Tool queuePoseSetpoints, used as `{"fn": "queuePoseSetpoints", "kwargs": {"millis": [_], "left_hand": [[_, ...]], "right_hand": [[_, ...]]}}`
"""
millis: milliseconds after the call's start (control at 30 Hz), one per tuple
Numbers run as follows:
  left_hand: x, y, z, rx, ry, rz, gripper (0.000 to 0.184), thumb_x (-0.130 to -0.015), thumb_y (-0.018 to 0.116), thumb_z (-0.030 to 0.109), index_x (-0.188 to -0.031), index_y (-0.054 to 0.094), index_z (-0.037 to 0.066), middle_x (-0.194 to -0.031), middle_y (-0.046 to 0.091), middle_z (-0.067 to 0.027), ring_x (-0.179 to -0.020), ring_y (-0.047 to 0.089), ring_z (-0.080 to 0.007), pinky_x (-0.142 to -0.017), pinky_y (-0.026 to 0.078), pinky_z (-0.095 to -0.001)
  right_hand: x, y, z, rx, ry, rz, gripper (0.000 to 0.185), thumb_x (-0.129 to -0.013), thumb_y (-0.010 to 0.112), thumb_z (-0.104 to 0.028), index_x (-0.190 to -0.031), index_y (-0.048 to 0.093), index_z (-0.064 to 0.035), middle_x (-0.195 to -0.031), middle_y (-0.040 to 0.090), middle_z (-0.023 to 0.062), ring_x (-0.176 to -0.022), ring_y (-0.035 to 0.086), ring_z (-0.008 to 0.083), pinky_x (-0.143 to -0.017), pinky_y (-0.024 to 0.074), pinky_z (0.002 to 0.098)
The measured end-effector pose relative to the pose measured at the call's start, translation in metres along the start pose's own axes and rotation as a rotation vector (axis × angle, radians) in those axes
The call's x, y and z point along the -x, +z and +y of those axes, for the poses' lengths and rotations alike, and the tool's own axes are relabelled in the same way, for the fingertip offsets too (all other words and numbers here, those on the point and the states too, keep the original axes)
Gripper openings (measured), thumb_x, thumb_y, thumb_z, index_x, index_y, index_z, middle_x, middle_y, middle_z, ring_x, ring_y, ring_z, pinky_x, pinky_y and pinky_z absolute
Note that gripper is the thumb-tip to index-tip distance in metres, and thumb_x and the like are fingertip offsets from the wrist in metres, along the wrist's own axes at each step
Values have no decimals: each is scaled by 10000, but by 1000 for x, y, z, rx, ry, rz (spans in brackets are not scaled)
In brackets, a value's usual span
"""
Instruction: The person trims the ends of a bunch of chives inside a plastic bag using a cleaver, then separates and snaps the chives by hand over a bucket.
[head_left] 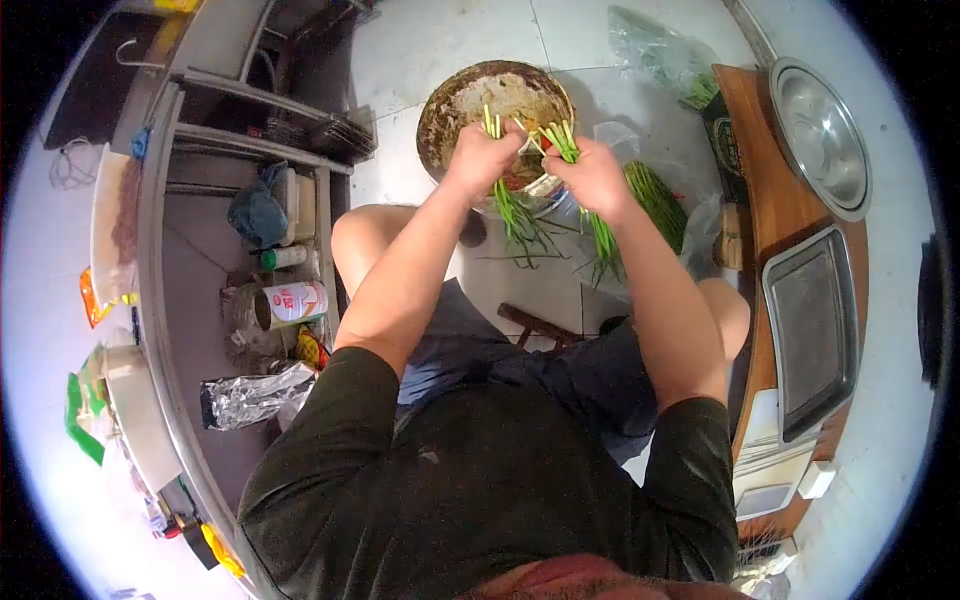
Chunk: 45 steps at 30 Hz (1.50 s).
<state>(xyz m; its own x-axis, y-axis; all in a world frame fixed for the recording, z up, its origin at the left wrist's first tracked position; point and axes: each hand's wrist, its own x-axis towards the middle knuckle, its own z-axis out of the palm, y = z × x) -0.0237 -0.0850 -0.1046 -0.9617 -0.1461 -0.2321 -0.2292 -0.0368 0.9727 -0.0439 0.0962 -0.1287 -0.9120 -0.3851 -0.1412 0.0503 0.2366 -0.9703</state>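
Note:
My left hand (483, 160) is closed around a bunch of green chives (516, 218), pale ends up and leafy ends hanging down. A second bunch of chives (603, 242) is gripped in my right hand (590, 178), its pale stalks poking out above the fingers. Between the two hands, a thin pale stalk seems to run near the fingertips. Both hands are over the near side of a round, brown-stained pan (447, 125), which partly hides behind them. Something red and yellow shows near it, too covered to name. To the right lies a thicker bundle of chives (658, 205).
A clear plastic bag (650, 45) with greens lies on the tiled floor ahead. On the right, a wooden board (750, 130) carries a steel bowl (818, 140) and a metal tray (815, 330). Left, a shelf holds a can (292, 303) and crumpled foil (255, 395).

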Motion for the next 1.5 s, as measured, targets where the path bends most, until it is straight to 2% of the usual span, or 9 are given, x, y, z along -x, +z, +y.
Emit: {"fn": "queuePoseSetpoints", "kwargs": {"millis": [167,267,367,567,767,867,967,1133,1500], "left_hand": [[-3,-5,-2,-54,-19,-20,50,-799,635,72,-767,622,36,-613,533,26,-523,462,-66,-463,347,-246],[-3,-7,-2,-89,-19,-12,57,-794,636,75,-760,622,32,-617,540,24,-532,473,-68,-472,359,-250],[1,-6,7,-159,-29,-9,61,-791,636,80,-760,623,30,-624,546,24,-538,476,-65,-477,362,-251],[0,-9,8,-123,-59,-51,59,-823,616,72,-768,600,57,-600,511,37,-500,439,-68,-461,326,-253],[-2,-11,7,-108,-38,-39,17,-824,606,65,-831,601,50,-616,523,21,-506,457,-83,-464,343,-254],[-3,-14,5,-59,-30,-16,60,-830,598,60,-886,593,42,-648,536,5,-519,469,-96,-472,355,-256],[-4,-18,7,6,-30,-5,84,-838,591,61,-917,590,34,-676,546,-8,-538,479,-108,-488,368,-263],[-8,-23,6,112,39,89,83,-854,584,82,-917,596,29,-685,541,-10,-551,474,-117,-512,379,-275],[-11,-33,4,-20,-22,104,139,-871,543,82,-962,616,6,-668,494,-3,-534,434,-119,-510,358,-273]], "right_hand": [[4,-3,-7,79,-40,-3,230,-762,685,-215,-891,659,-27,-711,650,84,-612,565,144,-618,473,301],[3,-2,-4,110,-113,10,306,-799,663,-275,-893,639,16,-664,600,174,-564,572,245,-587,467,380],[3,-4,-9,159,-22,-27,237,-760,680,-227,-882,660,-25,-719,651,91,-633,565,150,-641,470,308],[2,-4,-6,89,-15,-69,225,-764,678,-216,-869,655,-18,-713,644,73,-640,551,131,-638,467,308],[-1,-1,0,147,-12,-50,194,-767,669,-190,-863,656,-22,-722,647,56,-655,565,123,-648,469,294],[4,-2,-7,-80,-44,-86,270,-799,661,-212,-925,646,26,-706,637,105,-589,596,160,-553,497,335],[5,-2,-13,-180,43,-103,233,-805,650,-177,-939,655,14,-735,641,64,-611,590,132,-544,501,309],[1,-1,-3,-242,62,-97,192,-798,637,-158,-894,661,6,-723,645,63,-596,579,133,-539,498,308],[1,-2,-1,-218,75,-58,203,-792,631,-201,-833,683,-10,-712,664,66,-607,594,146,-569,464,299]]}}
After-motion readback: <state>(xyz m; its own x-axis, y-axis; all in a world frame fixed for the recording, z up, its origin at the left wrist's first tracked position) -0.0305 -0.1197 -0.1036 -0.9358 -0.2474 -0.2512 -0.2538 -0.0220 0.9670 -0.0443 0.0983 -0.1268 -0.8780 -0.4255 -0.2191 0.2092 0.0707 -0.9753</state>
